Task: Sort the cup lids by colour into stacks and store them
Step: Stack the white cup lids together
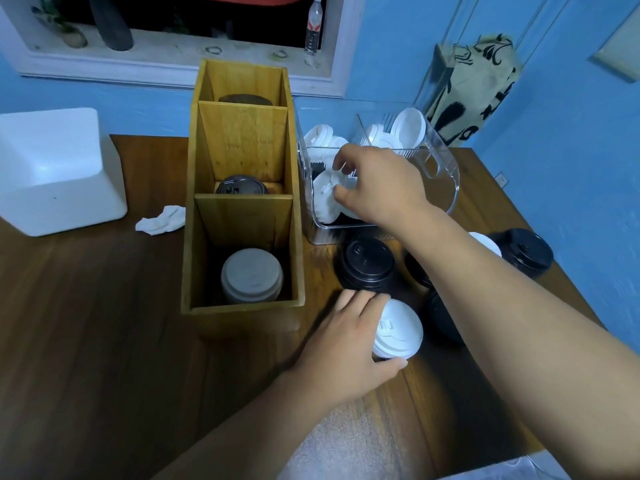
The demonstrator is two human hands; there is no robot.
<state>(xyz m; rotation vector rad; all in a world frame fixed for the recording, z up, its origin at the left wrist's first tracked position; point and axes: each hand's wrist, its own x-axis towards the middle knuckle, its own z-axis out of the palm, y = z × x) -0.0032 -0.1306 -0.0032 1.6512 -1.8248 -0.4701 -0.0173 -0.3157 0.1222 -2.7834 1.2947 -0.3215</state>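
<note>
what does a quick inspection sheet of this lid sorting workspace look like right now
surface: dark wooden table.
job's things: clear plastic bin holding loose white lids; wooden organizer with lids in three compartments; black lid stacks on the table.
clutter: crumpled tissue; white foam box.
grippers: left hand grips white lid stack; right hand pinches a white lid in the bin.
cables: nothing seen.
surroundings: blue wall, window ledge with water bottle.

A single head-worn wide-angle view looks forward and steeply down from close above the near edge of the surface (104,341). The wooden organizer (242,188) stands near centre frame, the blue wall and window ledge beyond it, both forearms reaching in from below.
</note>
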